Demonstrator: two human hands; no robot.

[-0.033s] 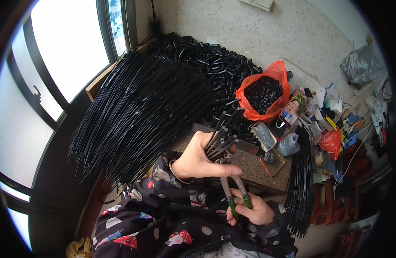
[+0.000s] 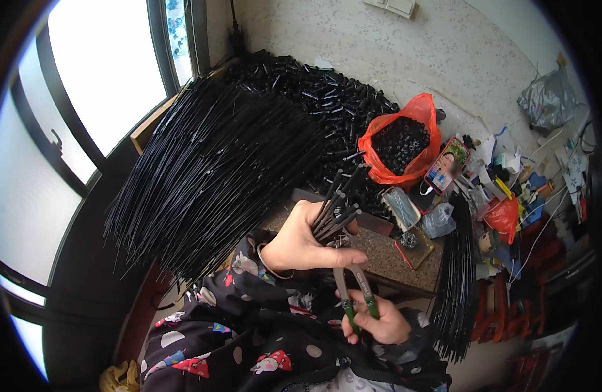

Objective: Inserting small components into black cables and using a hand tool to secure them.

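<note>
In my head view, just below the clock's centre, my left hand [image 2: 302, 247] has its fingers wrapped round a bundle of black rods [image 2: 326, 219], ends fanning toward one and two o'clock. At five o'clock, my right hand [image 2: 388, 324] curls its fingers about the green-handled pliers [image 2: 342, 286], which run up behind my left thumb. The bench [image 2: 382, 259] lies at four, an orange-red bag [image 2: 384, 174] at two, a long-rod heap [image 2: 203, 170] at ten.

The left of two head-worn fisheye cameras looks down and forward, close above the left hand [image 2: 301, 243], right hand [image 2: 387, 325] and table [image 2: 387, 262], reaching the window [image 2: 108, 55] leftward and wall [image 2: 451, 62] beyond.
</note>
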